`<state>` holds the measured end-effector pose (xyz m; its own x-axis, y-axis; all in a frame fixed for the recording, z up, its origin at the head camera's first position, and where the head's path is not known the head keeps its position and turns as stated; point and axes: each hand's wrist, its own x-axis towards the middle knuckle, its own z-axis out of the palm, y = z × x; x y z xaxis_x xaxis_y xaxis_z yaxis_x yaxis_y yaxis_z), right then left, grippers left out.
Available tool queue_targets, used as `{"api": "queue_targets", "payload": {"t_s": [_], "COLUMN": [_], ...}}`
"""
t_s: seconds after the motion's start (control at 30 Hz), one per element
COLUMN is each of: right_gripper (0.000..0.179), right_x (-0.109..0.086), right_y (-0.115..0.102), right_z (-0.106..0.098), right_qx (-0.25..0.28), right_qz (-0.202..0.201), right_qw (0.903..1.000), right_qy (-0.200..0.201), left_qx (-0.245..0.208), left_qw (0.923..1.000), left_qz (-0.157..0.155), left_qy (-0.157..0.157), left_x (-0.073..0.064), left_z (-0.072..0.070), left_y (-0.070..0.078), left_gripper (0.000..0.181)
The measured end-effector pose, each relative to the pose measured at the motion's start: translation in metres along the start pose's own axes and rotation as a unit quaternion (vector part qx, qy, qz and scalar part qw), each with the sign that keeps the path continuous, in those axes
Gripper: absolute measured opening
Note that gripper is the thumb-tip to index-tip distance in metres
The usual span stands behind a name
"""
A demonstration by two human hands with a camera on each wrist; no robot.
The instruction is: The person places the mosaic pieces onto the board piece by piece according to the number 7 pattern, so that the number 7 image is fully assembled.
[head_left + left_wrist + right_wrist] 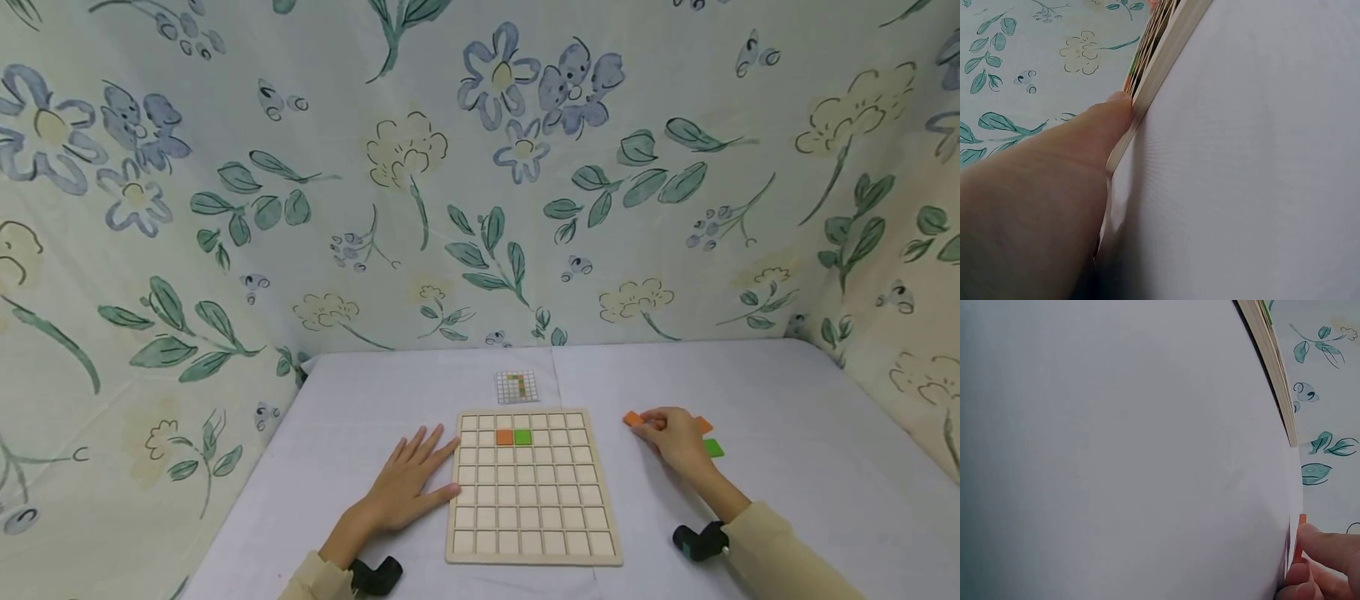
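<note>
A pale wooden grid board lies flat in the middle of the table. In its second row from the far side sit an orange tile and, right beside it, a green tile. My left hand rests spread at the board's left side, thumb and fingertips at its edge; the left wrist view shows the thumb against the rim. Right of the board, my right hand pinches an orange square tile between thumb and fingers. The same tile shows edge-on in the right wrist view.
Partly behind my right hand lie another orange tile and a green tile. Beyond the board is a small card printed with a coloured grid pattern. White cloth covers the table, and a flowered curtain hangs behind it.
</note>
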<state>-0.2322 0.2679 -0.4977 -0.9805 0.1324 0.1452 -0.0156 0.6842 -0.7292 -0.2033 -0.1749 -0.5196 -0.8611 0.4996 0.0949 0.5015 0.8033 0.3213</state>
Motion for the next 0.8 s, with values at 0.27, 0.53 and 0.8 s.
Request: {"api": "queue_targets", "payload": {"t_s": [0.27,0.53,0.8], "right_gripper": [0.028,0.028,0.027], "right_x": [0.003,0.005,0.007], "right_y": [-0.008,-0.035,-0.054], "right_z": [-0.002,-0.003,0.004], "right_qx": [0.006,0.033,0.095], "right_qz": [-0.015,-0.019,-0.041], "right_qw": [0.9999,0.9990,0.9923], "right_qy": [-0.004,-0.025,-0.067], "left_qx": [-0.002,-0.003,-0.004], "left_qw": [1.0000,1.0000,1.0000], "left_qz": [-0.003,-0.007,-0.007], "left_qy": [0.000,0.000,0.001], "left_x": [0.000,0.000,0.000], "left_z": [0.000,-0.001,-0.001], "left_y": [0.000,0.001,0.001], "left_gripper": [0.074,0.075,0.075]}}
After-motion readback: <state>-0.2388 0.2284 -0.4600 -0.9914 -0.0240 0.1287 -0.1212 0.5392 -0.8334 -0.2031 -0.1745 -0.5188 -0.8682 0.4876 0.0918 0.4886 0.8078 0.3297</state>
